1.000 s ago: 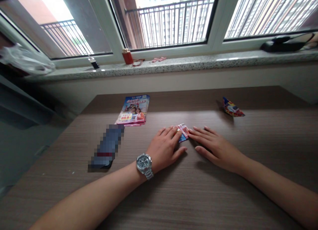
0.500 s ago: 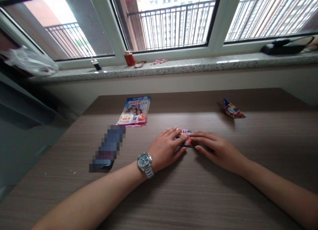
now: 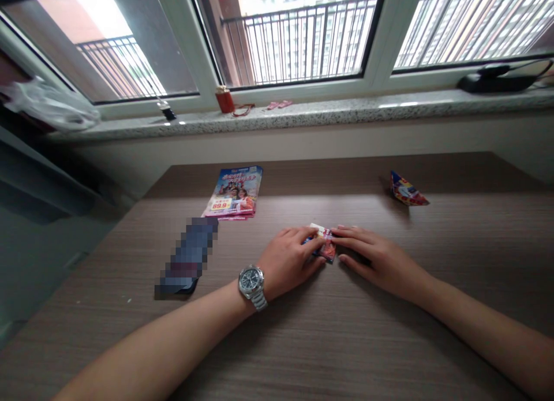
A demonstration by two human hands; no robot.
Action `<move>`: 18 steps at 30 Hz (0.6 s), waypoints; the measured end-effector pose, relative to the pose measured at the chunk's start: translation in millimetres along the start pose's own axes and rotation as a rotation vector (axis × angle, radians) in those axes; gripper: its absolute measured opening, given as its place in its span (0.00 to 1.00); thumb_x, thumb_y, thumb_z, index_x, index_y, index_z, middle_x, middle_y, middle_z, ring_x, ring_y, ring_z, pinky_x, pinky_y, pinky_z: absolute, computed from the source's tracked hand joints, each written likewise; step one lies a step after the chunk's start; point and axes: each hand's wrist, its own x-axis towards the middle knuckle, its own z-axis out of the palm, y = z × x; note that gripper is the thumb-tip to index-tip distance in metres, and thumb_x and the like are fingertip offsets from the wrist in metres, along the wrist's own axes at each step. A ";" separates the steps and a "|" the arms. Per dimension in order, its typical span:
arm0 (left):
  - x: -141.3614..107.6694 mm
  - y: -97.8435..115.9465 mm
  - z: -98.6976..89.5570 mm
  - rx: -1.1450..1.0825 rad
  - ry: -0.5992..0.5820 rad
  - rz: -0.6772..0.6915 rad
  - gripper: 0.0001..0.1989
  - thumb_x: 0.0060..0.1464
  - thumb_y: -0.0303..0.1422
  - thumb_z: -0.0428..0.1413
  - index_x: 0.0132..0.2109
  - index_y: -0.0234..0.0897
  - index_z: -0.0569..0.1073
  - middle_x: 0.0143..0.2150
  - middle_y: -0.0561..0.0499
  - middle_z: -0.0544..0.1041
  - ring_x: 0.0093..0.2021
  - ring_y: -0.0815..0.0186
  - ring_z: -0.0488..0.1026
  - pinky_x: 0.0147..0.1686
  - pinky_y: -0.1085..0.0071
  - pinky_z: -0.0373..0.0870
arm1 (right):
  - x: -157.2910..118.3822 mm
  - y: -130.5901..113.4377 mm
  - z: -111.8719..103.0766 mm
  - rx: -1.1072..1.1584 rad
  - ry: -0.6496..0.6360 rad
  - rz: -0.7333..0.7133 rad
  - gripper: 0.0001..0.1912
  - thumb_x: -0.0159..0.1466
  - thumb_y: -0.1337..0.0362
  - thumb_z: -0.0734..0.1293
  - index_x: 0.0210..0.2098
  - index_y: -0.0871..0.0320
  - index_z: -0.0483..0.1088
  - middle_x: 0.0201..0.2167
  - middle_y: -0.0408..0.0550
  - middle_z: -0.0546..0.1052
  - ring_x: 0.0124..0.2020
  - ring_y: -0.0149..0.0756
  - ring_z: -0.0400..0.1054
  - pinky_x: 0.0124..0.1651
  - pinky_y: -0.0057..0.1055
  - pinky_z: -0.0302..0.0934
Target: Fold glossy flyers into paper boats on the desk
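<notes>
A small folded piece of colourful printed paper (image 3: 328, 250) lies on the table between my hands, partly covered by fingers. My left hand (image 3: 292, 254), with a metal watch (image 3: 251, 278) on its wrist, holds the paper down from the left. Its index finger crosses the top of the paper and its thumb rests by the near edge. From the right, my right hand (image 3: 374, 257) reaches in with fingers stretched out. Its fingertips touch the paper's right edge, and its thumb is apart from it.
A stack of printed flyers (image 3: 236, 192) lies at the back left, with a blurred-out dark flat object (image 3: 188, 259) in front. A folded paper shape (image 3: 407, 190) stands at the back right. On the windowsill (image 3: 329, 111) are a red container (image 3: 224, 100) and a black power strip (image 3: 497, 82).
The folded paper has turned slightly, its near right corner now closer to me. My left fingers have curled a little more; my right hand has barely moved.
</notes>
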 end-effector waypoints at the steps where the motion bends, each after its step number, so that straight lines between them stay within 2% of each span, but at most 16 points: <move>1: 0.0 0.6 -0.2 0.011 0.004 -0.010 0.18 0.64 0.39 0.54 0.59 0.44 0.71 0.60 0.48 0.72 0.59 0.58 0.71 0.59 0.57 0.67 | 0.2 -0.2 -0.2 0.002 0.002 -0.001 0.21 0.69 0.63 0.62 0.61 0.51 0.68 0.61 0.52 0.72 0.63 0.45 0.65 0.65 0.51 0.59; 10: 0.4 -1.5 1.0 0.060 0.045 0.040 0.16 0.66 0.41 0.53 0.57 0.44 0.73 0.59 0.49 0.75 0.55 0.61 0.74 0.55 0.62 0.70 | 0.3 -1.1 -0.2 0.021 0.039 -0.008 0.19 0.68 0.63 0.64 0.58 0.48 0.71 0.59 0.50 0.74 0.59 0.45 0.69 0.62 0.50 0.63; 18: 0.9 -1.8 -3.0 0.073 0.048 0.067 0.16 0.69 0.41 0.47 0.56 0.45 0.75 0.57 0.50 0.76 0.54 0.62 0.75 0.54 0.63 0.71 | 0.3 0.1 -1.3 0.020 0.025 -0.015 0.19 0.69 0.62 0.63 0.59 0.48 0.71 0.58 0.51 0.75 0.59 0.46 0.69 0.62 0.49 0.63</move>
